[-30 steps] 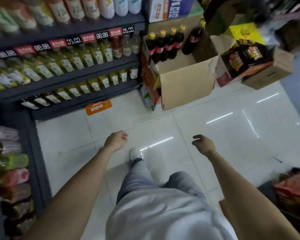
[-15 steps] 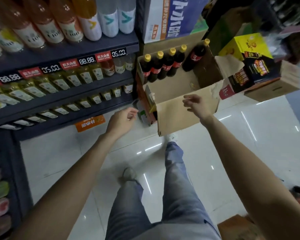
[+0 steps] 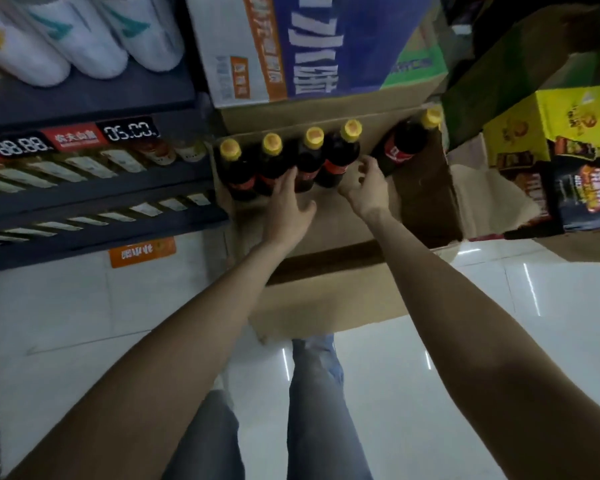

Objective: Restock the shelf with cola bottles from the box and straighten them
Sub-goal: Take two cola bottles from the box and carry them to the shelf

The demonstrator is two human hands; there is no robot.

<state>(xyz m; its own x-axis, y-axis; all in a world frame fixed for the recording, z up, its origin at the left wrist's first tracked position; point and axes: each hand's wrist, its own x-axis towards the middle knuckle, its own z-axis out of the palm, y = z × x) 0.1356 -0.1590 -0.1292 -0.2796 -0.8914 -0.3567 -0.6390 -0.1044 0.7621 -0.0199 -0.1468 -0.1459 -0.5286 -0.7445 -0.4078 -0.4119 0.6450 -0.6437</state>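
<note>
An open cardboard box stands on the floor right of the dark shelf. Against the box's far wall stands a row of dark cola bottles with yellow caps and red labels. One more cola bottle leans to the right, apart from the row. My left hand reaches into the box, its straight fingers touching the middle bottles low down. In the gap between the row's last bottle and the leaning bottle is my right hand, fingers loosely curled and holding nothing.
A blue and white carton sits on a box just behind the bottles. Yellow and black cartons crowd the right side. White bottles fill the upper shelf, with price tags below. My legs stand on a glossy tiled floor.
I have stepped up to the box. Both hands moved forward from in front of the box into it and reached the bottles.
</note>
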